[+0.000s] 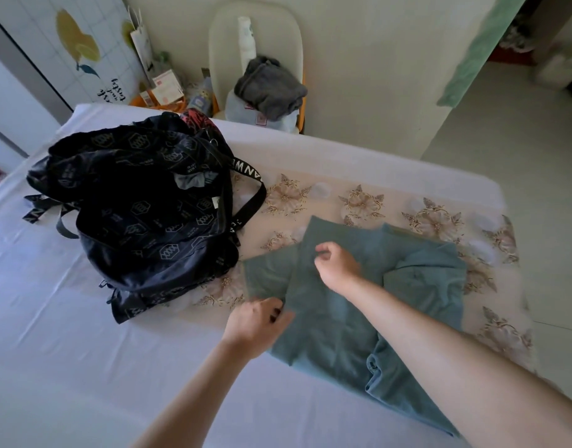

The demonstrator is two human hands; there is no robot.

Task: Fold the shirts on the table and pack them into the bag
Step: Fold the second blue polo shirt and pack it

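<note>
Left of frame: black bag (142,202) with pale hexagon print, slumped on the surface (68,334). Mouth open toward the right. A bit of grey cloth (191,181) shows inside. A red patterned item (194,119) sits at the bag's top edge. One strap (249,202) loops out to the right onto the floral cloth (359,202) that covers the right part of the surface.

Lower centre: left hand (255,321) at the left edge of the shirt (330,318). Fingers curled, pinching the folded edge.

Centre right: the teal shirt lies on the floral cloth, just right of the bag, and its near edge reaches onto the white part of the surface. It is partly folded, with the left side turned in over the middle. Right side rumpled, lower part bunched.

Right hand (336,263) over the shirt's upper middle, forearm crossing the shirt from the lower right. Fingers curled, thumb close to forefinger. Cannot tell whether they hold fabric or only touch it.

Top centre, beyond the surface: pale chair (220,37) with a grey garment (268,85) heaped on the seat.
</note>
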